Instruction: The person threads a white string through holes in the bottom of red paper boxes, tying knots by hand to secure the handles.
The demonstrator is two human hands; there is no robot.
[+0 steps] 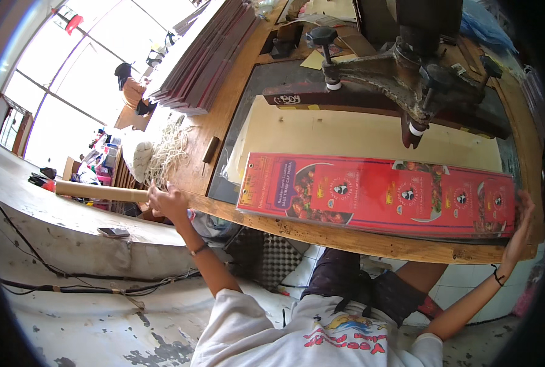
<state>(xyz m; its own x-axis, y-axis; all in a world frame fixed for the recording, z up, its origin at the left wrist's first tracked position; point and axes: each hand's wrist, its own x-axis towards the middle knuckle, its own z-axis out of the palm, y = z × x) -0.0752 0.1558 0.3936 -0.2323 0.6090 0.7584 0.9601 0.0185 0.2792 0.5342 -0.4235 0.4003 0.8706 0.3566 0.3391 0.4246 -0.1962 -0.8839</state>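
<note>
A stack of long red printed sheets [370,192] with food pictures lies along the front of the bench, its long side near the wooden edge. My right hand [522,223] rests against the right end of the stack, fingers stretched out along it. Out to the left, my left hand [167,200] is closed around one end of a tan stick [104,191]. Something dark and red is at the stick's other end, too small to make out. Behind the red stack lies a cream board [333,131] beneath a dark metal press [401,85] with black knobs.
Dark-edged boards [202,61] are piled at the back left, near tangled pale string [168,150]. A small dark block [211,149] sits on the bench's wooden border [346,240]. On the left ledge lies a phone [113,232]. Another person [132,88] sits farther off.
</note>
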